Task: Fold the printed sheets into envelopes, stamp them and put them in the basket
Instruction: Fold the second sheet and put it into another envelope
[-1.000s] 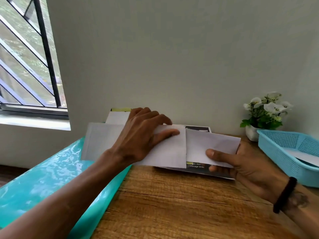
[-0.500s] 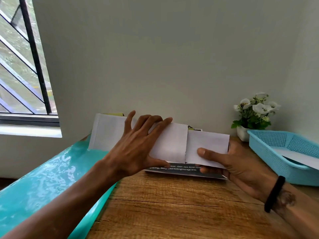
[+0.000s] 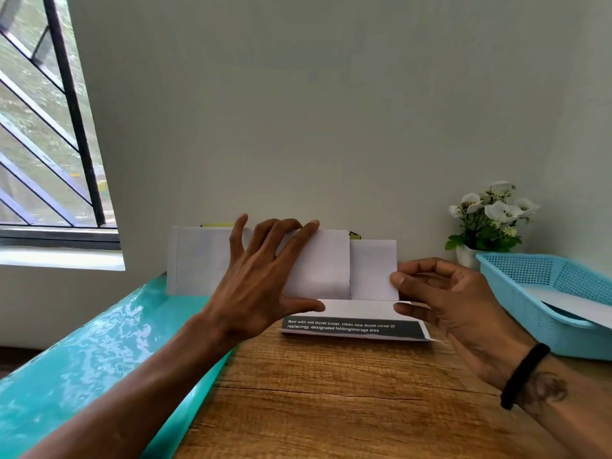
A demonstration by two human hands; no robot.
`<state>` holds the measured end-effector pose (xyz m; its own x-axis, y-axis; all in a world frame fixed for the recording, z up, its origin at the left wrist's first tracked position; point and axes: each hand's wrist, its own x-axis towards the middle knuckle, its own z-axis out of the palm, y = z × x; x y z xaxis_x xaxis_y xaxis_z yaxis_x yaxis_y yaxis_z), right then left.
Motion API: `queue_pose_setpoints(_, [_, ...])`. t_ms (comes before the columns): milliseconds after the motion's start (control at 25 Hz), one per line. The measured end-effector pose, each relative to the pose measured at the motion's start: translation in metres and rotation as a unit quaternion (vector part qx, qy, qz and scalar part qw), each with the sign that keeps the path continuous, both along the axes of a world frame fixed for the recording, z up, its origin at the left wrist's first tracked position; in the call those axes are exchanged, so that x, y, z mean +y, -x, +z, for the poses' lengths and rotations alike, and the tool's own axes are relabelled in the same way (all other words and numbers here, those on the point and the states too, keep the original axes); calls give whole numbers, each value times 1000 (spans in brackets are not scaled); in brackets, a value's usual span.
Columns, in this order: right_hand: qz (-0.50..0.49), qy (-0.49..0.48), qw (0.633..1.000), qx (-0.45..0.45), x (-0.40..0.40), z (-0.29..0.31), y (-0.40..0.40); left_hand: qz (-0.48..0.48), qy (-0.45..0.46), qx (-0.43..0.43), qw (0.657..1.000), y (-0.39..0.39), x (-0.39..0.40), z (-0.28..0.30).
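Bare pale wall behind, barred window [image 3: 49, 111] at far left. Wooden table [image 3: 331, 409], grained, brown, with a wide bare stretch at the near side; glossy turquoise sheet [image 3: 82, 359] draped over its left edge. Blue perforated plastic basket [image 3: 530, 270] at the right edge, a white paper [image 3: 579, 304] lying inside; small pot of white flowers [image 3: 490, 220] just behind it, against the wall.

Printed sheet [image 3: 354, 327] flat at the table's far side, near the wall, its dark text band facing forward. Over it, a white envelope [image 3: 198, 260], rectangular, matte, crisp-edged, raised on its long edge. Left hand [image 3: 261, 276] spread wide, fingers straight, pressing flat on the envelope's front, thumb down at the lower edge. Narrower white flap [image 3: 372, 270] jutting out at the right, pinched at its right edge by the right hand [image 3: 443, 296], thumb and curled fingers closed on the paper. Black band [image 3: 525, 376] round the right wrist. Little room between paper and basket.
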<state>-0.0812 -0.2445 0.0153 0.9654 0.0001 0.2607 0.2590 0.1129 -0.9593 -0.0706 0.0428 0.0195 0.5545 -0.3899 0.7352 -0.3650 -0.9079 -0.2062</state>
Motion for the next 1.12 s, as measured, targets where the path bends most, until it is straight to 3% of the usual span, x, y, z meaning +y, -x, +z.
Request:
queue_pose_setpoints(400, [10, 82, 996, -23, 19, -2, 11, -24, -23, -38, 999, 5, -19, -3])
queue_pose_setpoints(720, [100, 131, 985, -55, 24, 4, 27, -35, -10, -59, 998, 8, -33, -5])
queue_pose_setpoints(1000, [108, 120, 986, -51, 23, 2, 25, -51, -13, -73, 996, 10, -46, -7])
queue_pose_setpoints(1120, [101, 68, 992, -32, 21, 0, 19, -54, -7, -54, 997, 12, -48, -7])
